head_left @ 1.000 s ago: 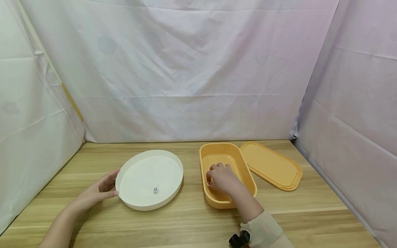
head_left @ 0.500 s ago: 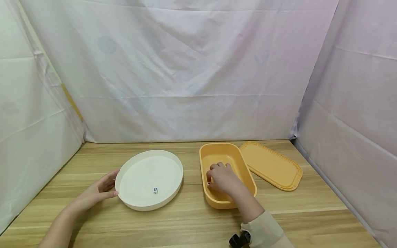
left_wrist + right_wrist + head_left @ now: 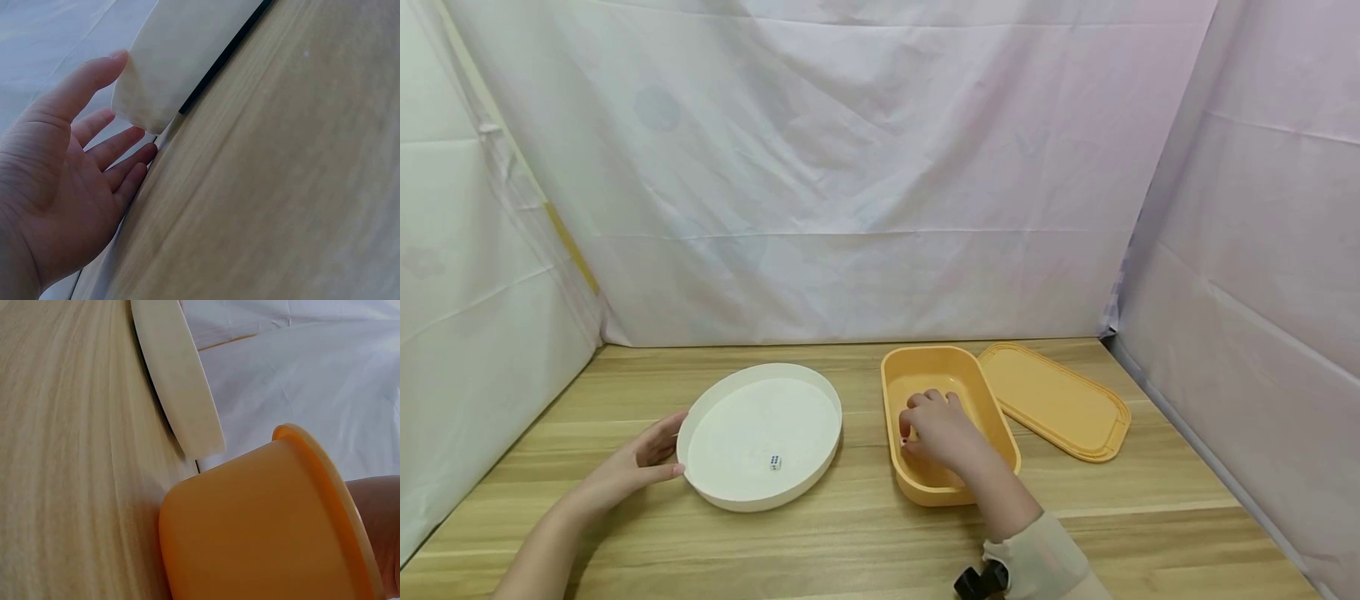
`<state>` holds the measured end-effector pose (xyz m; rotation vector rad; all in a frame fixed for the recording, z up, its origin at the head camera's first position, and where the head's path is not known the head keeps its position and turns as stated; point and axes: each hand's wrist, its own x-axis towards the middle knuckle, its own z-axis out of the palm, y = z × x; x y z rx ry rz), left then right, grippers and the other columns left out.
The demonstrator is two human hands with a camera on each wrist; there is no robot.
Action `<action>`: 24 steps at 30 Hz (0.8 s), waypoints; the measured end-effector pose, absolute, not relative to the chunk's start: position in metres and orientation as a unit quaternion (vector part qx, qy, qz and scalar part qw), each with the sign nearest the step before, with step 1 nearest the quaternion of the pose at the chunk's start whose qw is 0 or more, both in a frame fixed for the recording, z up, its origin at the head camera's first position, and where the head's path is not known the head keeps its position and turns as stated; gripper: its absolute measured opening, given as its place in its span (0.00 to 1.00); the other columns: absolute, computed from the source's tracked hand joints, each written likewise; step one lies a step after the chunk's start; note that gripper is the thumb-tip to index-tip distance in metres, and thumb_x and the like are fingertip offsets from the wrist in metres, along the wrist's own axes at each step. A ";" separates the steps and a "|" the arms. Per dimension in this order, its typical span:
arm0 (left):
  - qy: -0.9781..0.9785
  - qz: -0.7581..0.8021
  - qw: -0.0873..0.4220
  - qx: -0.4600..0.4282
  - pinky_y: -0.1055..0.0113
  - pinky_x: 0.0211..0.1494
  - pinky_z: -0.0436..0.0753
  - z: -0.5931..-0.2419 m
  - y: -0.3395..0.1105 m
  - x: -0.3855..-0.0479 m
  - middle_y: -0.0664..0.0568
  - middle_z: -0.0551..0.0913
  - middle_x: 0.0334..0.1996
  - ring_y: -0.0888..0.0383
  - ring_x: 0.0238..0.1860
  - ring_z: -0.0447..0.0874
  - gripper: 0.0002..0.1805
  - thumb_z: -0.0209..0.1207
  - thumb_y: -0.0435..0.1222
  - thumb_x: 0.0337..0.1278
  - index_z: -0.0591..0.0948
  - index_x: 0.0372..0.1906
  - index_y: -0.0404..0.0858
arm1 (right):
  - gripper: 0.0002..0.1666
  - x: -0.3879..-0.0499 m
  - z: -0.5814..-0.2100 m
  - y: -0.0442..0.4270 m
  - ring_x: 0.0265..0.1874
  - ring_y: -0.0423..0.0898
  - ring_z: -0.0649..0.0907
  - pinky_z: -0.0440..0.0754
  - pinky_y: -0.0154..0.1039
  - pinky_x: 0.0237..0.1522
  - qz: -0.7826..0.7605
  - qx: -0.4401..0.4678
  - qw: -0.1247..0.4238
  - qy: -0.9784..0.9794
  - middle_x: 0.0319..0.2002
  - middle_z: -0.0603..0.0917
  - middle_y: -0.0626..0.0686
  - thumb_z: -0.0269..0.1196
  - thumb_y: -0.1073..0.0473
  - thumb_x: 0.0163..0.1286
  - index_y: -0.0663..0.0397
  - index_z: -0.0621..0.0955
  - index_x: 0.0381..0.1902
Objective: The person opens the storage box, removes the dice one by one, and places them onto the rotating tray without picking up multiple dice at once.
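My left hand (image 3: pixel 628 468) rests at the left side of a round white tray (image 3: pixel 752 417). In the left wrist view its thumb touches the tray's rim and the fingers lie loosely extended below. A white die (image 3: pixel 776 462) with blue pips sits on the tray floor. My right hand (image 3: pixel 942 432) reaches down into a deep yellow-orange box (image 3: pixel 925 497). Between its thumb and index finger it pinches a small white die (image 3: pixel 905 442) with a dark or reddish pip, partly hidden by the fingers. The right wrist view shows mostly the outer wall of the box, which hides the fingers.
A flat yellow lid (image 3: pixel 1060 404) lies right of the box, with its left end close against the box. All stand on a wood-grain table (image 3: pixel 820 550). White cloth (image 3: pixel 880 167) hangs along the back and both sides. A black device (image 3: pixel 981 579) is at the right wrist.
The die between my right thumb and index finger has shifted slightly. Both hands, the tray, the box and the lid stay practically where they were.
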<state>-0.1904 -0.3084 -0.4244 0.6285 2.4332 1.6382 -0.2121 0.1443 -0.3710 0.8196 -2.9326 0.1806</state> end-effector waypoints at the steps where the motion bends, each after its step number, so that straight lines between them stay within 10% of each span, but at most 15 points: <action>1: 0.809 0.546 0.070 0.209 0.79 0.55 0.68 -0.424 -0.308 -0.190 0.28 0.54 0.69 0.76 0.58 0.65 0.40 0.58 0.28 0.62 0.50 0.74 0.30 | 0.08 -0.212 -0.370 0.144 0.51 0.55 0.74 0.64 0.62 0.53 0.059 0.268 0.046 -0.960 0.42 0.79 0.48 0.72 0.53 0.56 0.40 0.81 0.25; 24: 0.812 0.542 0.070 0.206 0.79 0.55 0.68 -0.425 -0.311 -0.192 0.29 0.54 0.69 0.77 0.58 0.64 0.40 0.58 0.29 0.63 0.50 0.74 0.31 | 0.08 -0.212 -0.346 0.142 0.55 0.56 0.73 0.63 0.64 0.57 0.025 0.268 0.067 -0.961 0.49 0.79 0.51 0.71 0.50 0.58 0.37 0.80 0.25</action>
